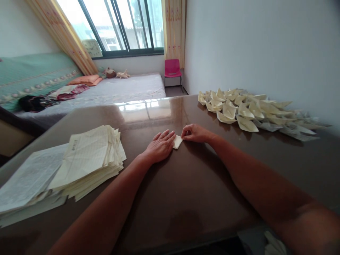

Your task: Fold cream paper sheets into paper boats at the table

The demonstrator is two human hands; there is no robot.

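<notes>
A small folded piece of cream paper (177, 142) lies on the glossy brown table (170, 184), between my hands. My left hand (161, 146) rests flat over its left part, fingers stretched out, and hides that side. At the paper's right corner, my right hand (196, 134) pinches the edge between thumb and forefinger, the other fingers curled. To the right, many folded paper boats (228, 109) stand crowded together. On the left is a thick stack of lined cream sheets (86, 152).
Greyish printed sheets (34, 173) lie partly under the cream stack. Beyond the table are a bed (132, 85) with an orange pillow (86, 79), a pink chair (172, 68) and a window (127, 26). A white wall (252, 46) runs along the right.
</notes>
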